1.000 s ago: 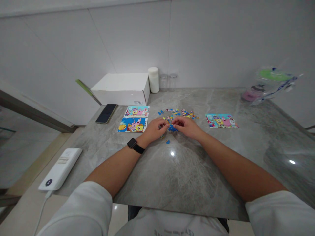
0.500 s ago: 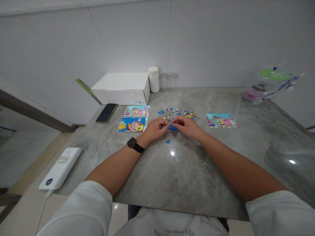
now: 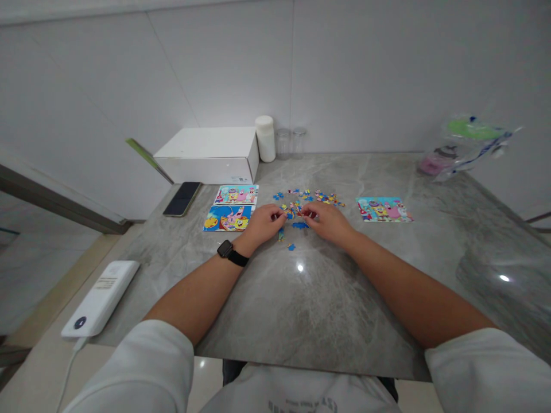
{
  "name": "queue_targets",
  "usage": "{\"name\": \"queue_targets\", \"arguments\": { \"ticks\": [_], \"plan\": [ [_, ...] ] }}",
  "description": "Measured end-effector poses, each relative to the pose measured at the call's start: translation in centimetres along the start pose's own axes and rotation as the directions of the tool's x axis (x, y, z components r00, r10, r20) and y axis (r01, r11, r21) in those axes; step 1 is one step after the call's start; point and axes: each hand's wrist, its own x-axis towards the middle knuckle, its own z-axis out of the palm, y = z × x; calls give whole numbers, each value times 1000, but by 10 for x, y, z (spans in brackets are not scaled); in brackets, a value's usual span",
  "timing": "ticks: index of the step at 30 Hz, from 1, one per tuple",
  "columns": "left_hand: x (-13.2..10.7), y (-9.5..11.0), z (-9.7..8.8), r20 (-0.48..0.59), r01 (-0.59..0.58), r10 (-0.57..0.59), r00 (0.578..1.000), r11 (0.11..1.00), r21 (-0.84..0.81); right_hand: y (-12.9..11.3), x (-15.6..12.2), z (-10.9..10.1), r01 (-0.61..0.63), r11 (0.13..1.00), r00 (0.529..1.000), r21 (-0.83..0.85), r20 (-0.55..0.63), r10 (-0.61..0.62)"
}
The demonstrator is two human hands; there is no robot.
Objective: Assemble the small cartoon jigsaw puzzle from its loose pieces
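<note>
My left hand (image 3: 266,222) is closed, with thumb and forefinger pinched at a small blue and yellow jigsaw puzzle piece (image 3: 290,214). Just across from it, my right hand (image 3: 325,219) is also closed, its fingertips around a small piece partly hidden by them. A gap separates the two hands. Between and below them lies a blue group of puzzle pieces (image 3: 300,225). Loose colourful pieces (image 3: 330,198) are scattered beyond the hands. One blue piece (image 3: 291,247) lies nearer me, and another (image 3: 281,234) rests beside my left hand.
Two cartoon picture cards (image 3: 228,218) lie left of my hands; another card (image 3: 384,210) is at the right. Farther back stand a white box (image 3: 206,143), a white bottle (image 3: 266,139) and two clear glasses. A phone (image 3: 182,199), power bank (image 3: 101,298) and plastic-wrapped cup (image 3: 434,163) are around the edges.
My fingertips have drawn apart, and the blue group beneath them shows more. The whole view has shifted slightly.
</note>
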Motion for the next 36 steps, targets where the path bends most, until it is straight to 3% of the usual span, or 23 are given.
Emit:
{"name": "queue_targets", "arguments": {
  "ticks": [4,11,36],
  "plan": [
    [0,0,0,23,-37,37,999,999,-13,0,-1,2,51,998,999,-25,9,-51],
    [-1,8,-1,142,-241,250,958,967,-78,-2,-1,8,88,991,996,104,21,-91],
    [-2,11,1,128,-146,166,978,977,-156,0,-4,16,-37,926,997,375,73,10]
  ]
}}
